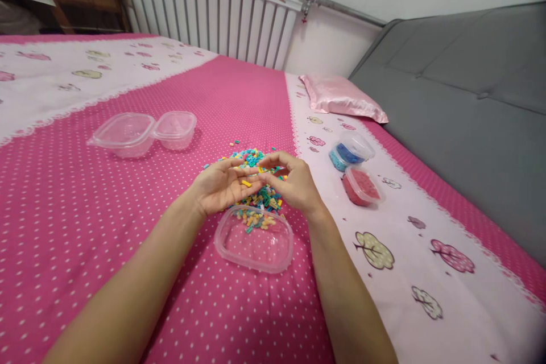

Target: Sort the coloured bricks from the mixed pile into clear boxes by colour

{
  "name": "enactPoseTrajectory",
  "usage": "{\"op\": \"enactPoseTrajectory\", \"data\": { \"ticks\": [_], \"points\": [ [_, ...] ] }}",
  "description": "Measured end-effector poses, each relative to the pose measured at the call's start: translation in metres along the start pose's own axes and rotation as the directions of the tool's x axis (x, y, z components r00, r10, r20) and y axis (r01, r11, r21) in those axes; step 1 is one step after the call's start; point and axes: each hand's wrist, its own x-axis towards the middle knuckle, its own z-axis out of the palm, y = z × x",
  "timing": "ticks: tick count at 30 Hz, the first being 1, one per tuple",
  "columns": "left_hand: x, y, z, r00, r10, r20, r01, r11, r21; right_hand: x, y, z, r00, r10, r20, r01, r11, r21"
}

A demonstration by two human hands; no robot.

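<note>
My left hand [222, 185] lies palm up over a heap of small coloured beads [253, 160] on the pink dotted bedsheet, with a yellow bead [246, 183] resting on the palm. My right hand [290, 179] hovers beside it with its fingers curled in a pinch over the heap; what they hold is too small to make out. Just in front of both hands sits a clear plastic tub [255, 242] with a few beads along its far edge.
Two empty clear tubs [143, 132] stand at the left. A lidded tub of blue beads [350, 152] and a tub of red beads [362, 186] sit to the right. A pink pillow [341, 98], a grey headboard [460, 102] and a radiator [213, 11] lie beyond.
</note>
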Motion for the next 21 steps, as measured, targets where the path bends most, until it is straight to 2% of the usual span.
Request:
{"op": "enactPoseTrajectory", "data": {
  "ticks": [3,5,8,10,11,13,15,17,19,21],
  "points": [
    [-0.001,0.0,-0.002,0.993,-0.042,0.112,0.045,0.999,-0.022,0.0,-0.001,0.001,0.999,-0.015,0.036,0.015,1.0,0.008],
    [-0.001,0.0,-0.002,0.99,-0.055,0.131,0.059,0.998,-0.029,0.001,0.0,0.0,0.999,-0.018,0.037,0.018,1.0,0.002],
    [-0.003,0.002,0.001,0.998,-0.032,0.052,0.034,0.999,-0.038,0.001,0.004,-0.007,0.998,0.044,-0.038,-0.045,0.999,-0.027],
    [-0.004,0.004,0.002,0.999,0.006,-0.041,-0.008,0.998,-0.055,-0.001,0.01,-0.014,0.987,0.139,-0.085,-0.144,0.988,-0.055],
    [-0.005,0.005,0.002,0.996,0.028,-0.083,-0.033,0.997,-0.064,-0.002,0.014,-0.018,0.977,0.2,-0.071,-0.205,0.975,-0.08],
    [-0.005,0.008,0.0,0.988,0.063,-0.141,-0.075,0.994,-0.075,-0.006,0.023,-0.025,0.943,0.332,0.035,-0.32,0.928,-0.19],
    [-0.005,0.01,-0.003,0.983,0.087,-0.163,-0.101,0.992,-0.077,-0.009,0.029,-0.029,0.871,0.465,0.161,-0.389,0.851,-0.354],
    [-0.004,0.012,-0.006,0.981,0.097,-0.169,-0.111,0.991,-0.074,-0.011,0.032,-0.029,0.803,0.556,0.215,-0.405,0.774,-0.487],
    [-0.004,0.013,-0.008,0.98,0.102,-0.173,-0.115,0.991,-0.068,-0.012,0.033,-0.027,0.776,0.593,0.215,-0.399,0.726,-0.559],
    [-0.004,0.013,-0.008,0.979,0.103,-0.174,-0.116,0.991,-0.063,-0.011,0.033,-0.024,0.777,0.592,0.214,-0.379,0.711,-0.592]
  ]
}}
